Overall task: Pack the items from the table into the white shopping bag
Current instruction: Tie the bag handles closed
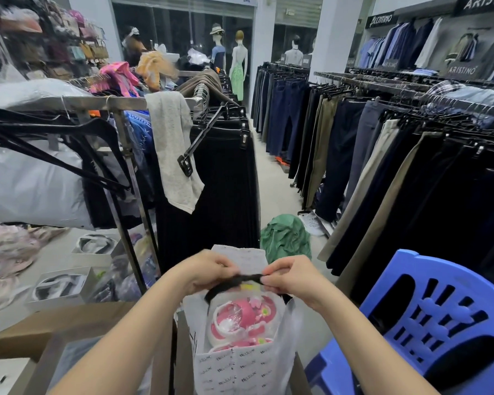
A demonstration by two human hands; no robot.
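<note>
The white shopping bag [237, 369], printed with small black lettering, stands open below my hands at the bottom centre. Inside it lie pink and white children's shoes [238, 320] wrapped in clear plastic. A black strap [234, 282], which looks like the bag's handle, is stretched across the bag's mouth. My left hand [208, 270] pinches its left part and my right hand [290, 276] pinches its right end. The bag's far wall [248, 258] rises behind my fingers.
A blue plastic chair [428, 317] stands close on the right. Racks of dark trousers [382, 166] line both sides of a narrow aisle. A green cloth heap [285, 236] lies on the floor ahead. Cardboard boxes [69, 323] and boxed shoes [60, 286] sit to the left.
</note>
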